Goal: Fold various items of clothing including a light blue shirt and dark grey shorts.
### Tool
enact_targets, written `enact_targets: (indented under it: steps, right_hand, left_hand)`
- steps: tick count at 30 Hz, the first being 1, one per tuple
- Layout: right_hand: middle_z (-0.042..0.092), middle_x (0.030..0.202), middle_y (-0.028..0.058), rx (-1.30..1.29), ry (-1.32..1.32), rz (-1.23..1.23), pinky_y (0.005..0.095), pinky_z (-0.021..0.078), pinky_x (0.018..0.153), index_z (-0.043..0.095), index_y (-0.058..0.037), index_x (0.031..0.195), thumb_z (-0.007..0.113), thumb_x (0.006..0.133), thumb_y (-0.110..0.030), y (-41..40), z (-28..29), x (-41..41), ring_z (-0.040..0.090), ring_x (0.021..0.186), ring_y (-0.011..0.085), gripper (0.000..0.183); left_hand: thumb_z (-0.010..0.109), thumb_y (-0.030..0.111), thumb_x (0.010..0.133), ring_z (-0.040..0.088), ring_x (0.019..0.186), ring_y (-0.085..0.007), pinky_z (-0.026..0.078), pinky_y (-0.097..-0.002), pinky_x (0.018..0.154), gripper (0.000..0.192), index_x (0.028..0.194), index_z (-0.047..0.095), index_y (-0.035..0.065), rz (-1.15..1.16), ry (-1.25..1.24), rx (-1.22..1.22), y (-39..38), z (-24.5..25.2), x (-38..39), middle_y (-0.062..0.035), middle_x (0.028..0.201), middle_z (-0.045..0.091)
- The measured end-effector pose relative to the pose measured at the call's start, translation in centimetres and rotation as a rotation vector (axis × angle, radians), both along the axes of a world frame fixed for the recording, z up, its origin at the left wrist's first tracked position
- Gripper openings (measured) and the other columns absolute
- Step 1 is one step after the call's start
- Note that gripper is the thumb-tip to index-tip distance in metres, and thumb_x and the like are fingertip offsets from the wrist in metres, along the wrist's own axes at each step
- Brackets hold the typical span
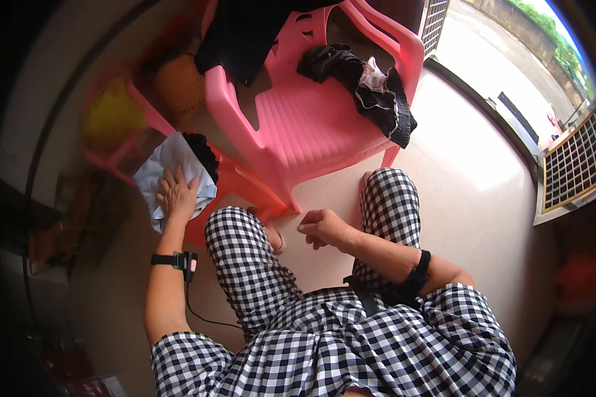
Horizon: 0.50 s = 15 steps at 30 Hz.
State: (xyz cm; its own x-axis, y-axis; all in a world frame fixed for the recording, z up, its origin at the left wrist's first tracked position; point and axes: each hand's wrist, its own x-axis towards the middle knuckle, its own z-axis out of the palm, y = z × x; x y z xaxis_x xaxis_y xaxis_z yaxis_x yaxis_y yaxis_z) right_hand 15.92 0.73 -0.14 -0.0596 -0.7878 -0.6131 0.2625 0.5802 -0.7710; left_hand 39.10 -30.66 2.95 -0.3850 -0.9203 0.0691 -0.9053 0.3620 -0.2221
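Note:
My left hand (179, 194) rests with spread fingers on top of a folded light-blue cloth garment (166, 154). That garment lies over a black garment with a ruffled edge (203, 155), both on an orange-red plastic stool (228, 171) to my left. My right hand (323, 228) hangs above the floor between my knees, fingers loosely curled, holding nothing that I can see. Black garments with white piping (377, 106) lie crumpled on the right side of the seat of a pink plastic armchair (308, 124), with a small pale pink cloth (372, 77) on top.
A black cloth (238, 39) drapes over the armchair's left side. Further left are another pink chair (151, 111) with something yellow (116, 111) and an orange-brown container (179, 87). At the right, a lattice door panel (573, 164) stands by the doorway. A cable hangs from my left wrist strap.

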Motion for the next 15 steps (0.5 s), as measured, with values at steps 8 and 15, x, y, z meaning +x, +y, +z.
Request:
enact_targets:
  steps: [8, 15]
  right_hand:
    - [0.070, 0.080, 0.0051, -0.435, 0.833, -0.670, 0.0290, 0.0505, 0.060, 0.071, -0.0033, 0.104, 0.076, 0.086, -0.018, -1.6, 2.3, -17.4, 0.065, 0.068, 0.0137, 0.025]
    - [0.071, 0.076, 0.0114, 0.088, 1.146, -0.690, 0.0389, 0.0517, 0.072, 0.075, -0.0035, 0.088, 0.083, 0.071, -0.034, -2.1, -0.7, -28.0, 0.069, 0.074, 0.0250, 0.036]
  left_hand:
    - [0.079, 0.028, 0.081, 0.051, 0.129, -0.0313, 0.042, -0.0480, 0.103, 0.056, 0.129, 0.064, 0.0035, -0.318, 0.489, 0.369, 8.7, 3.0, -1.4, -0.0190, 0.136, 0.056]
    - [0.072, 0.015, 0.091, 0.067, 0.083, -0.0096, 0.054, -0.0233, 0.071, 0.033, 0.120, 0.067, -0.0004, -0.328, 1.101, 1.075, 10.6, 4.2, -8.9, -0.0025, 0.094, 0.071]
